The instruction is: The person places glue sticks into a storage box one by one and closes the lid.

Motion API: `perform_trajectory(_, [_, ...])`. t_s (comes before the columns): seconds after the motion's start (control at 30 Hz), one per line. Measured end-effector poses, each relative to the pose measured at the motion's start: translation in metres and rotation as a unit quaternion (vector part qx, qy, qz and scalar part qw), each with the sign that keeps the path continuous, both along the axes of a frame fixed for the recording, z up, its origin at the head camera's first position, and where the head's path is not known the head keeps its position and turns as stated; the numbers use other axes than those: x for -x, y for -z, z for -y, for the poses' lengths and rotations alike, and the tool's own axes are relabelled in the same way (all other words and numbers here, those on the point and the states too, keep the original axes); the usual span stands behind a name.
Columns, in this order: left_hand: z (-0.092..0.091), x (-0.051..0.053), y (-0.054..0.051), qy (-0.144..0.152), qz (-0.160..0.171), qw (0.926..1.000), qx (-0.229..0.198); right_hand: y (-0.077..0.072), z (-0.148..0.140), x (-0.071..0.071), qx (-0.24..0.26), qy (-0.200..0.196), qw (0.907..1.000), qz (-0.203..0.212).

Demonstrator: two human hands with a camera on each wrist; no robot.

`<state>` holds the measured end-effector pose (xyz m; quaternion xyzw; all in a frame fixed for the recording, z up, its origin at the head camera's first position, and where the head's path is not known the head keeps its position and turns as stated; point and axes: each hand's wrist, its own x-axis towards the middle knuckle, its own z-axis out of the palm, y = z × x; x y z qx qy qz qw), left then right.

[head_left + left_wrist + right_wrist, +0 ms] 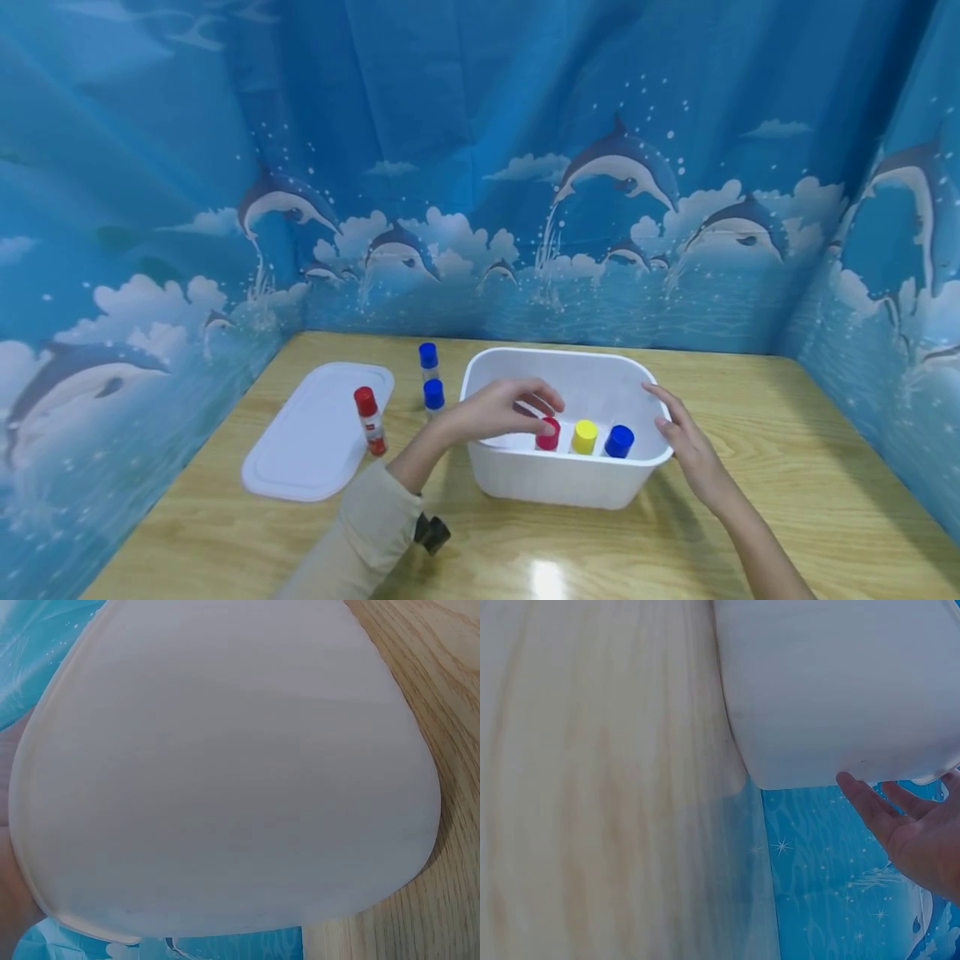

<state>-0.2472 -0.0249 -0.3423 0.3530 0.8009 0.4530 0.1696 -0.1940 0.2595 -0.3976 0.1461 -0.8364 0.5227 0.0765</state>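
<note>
A white lid (300,442) lies leftmost on the tabletop (187,542), a red-topped bottle (369,421) just beside its right edge; two blue-topped bottles (428,357) stand farther right. In the white bin (555,485), the left hand (498,408) hovers, fingers and thumb parted, around a red cap (548,438); yellow cap (584,437) and blue cap (619,442) follow. The right hand (690,450) grips the right rim.

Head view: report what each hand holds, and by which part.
The right hand holds the white plastic bin by its right-end rim. The left hand appears to hold nothing, open over the red cap inside.
</note>
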Motion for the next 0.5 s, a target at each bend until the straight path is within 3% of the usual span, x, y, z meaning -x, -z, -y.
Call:
perform_trajectory(0.17, [0.007,-0.004,-0.003,-0.059,-0.021,0.9926,-0.104,0.0,0.0,0.001,-0.001,-0.004,1.0,-0.007])
perform_trajectory(0.37, [0.032,-0.009,-0.006,-0.149,-0.057,0.9719,-0.173,0.0,-0.001,0.001,0.004,-0.004,1.0,-0.004])
perform_trajectory(0.5, [0.053,-0.011,-0.005,-0.197,-0.093,0.9538,-0.207,0.001,-0.001,0.001,0.007,-0.005,0.9999,-0.006])
